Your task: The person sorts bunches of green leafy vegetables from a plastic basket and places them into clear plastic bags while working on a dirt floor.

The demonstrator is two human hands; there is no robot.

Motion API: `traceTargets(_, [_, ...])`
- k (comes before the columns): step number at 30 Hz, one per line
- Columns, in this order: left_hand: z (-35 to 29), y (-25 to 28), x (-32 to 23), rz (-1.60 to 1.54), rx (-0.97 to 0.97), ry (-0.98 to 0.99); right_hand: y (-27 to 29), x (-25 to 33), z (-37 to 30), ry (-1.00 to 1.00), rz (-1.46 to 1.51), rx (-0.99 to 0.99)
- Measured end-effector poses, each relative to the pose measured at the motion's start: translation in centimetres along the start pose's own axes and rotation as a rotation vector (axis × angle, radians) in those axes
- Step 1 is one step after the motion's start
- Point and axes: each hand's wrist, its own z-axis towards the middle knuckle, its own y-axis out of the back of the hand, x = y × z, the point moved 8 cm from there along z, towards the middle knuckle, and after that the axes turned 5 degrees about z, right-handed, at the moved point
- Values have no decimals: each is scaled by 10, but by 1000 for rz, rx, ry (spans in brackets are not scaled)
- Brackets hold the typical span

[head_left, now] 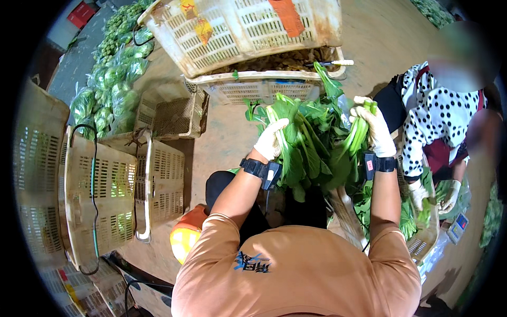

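Both of my hands wear white gloves and hold leafy greens over my lap. My left hand (270, 139) is closed round the pale stalks of one bunch of leafy greens (305, 150), whose broad leaves hang down to the right. In my right hand (376, 126) a second bunch of green stems (358, 138) is gripped, stem ends up, leaves pointing toward the lower left. More loose greens (330, 90) lie just beyond, between the two hands. Below my right forearm, a crate (422, 244) holds further greens.
Ahead stand stacked white plastic crates (253, 37), with a white-handled knife (343, 63) at their right edge. Tall crates (100, 195) line my left, near bagged vegetables (111, 90). At right, a person in a spotted top (435, 113) handles greens with gloved hands. A small orange-yellow object (187, 232) sits beside me.
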Motion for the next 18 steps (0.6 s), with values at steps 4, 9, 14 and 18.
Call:
traceTargets(4, [11,3,0,208,-8,-106,-51,11,3,17,-574,42])
traceTargets(9, [17,19,7,353,-44,-64,-117,24,20,230,-1041,268])
traceTargets(14, [10,15,28,203,120,232,-135,-21,31,25,-1193,798])
traceTargets(18, [3,4,19,210,192,163,-107,-10,20,-70,-877,674])
